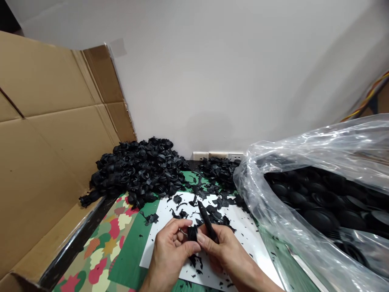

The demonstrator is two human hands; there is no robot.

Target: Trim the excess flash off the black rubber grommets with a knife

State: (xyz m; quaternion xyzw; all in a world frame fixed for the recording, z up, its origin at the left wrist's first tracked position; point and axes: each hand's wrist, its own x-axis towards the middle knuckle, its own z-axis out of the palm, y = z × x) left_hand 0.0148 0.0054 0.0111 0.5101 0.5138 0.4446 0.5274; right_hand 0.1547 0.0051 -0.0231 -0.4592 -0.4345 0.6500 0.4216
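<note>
My left hand [170, 250] is closed on a small black ribbed rubber bellows [192, 233], pinched between thumb and fingers. My right hand [226, 253] grips a dark pen-shaped tool [205, 217], whose upper end points up and away to the left. The right thumb touches the right side of the bellows. The tool's lower end is hidden in the hand, so its exact kind cannot be made out. Beneath both hands lies a white sheet [252, 239] strewn with black rubber scraps [182, 214].
A heap of black ribbed rubber parts [142, 166] rises at the back left beside a cardboard box [54, 101]. Scraps are piled [217, 170] near wall sockets [235, 156]. At right, a clear plastic bag [252, 178] holds many black parts. A metal strip [305, 267] lies nearby.
</note>
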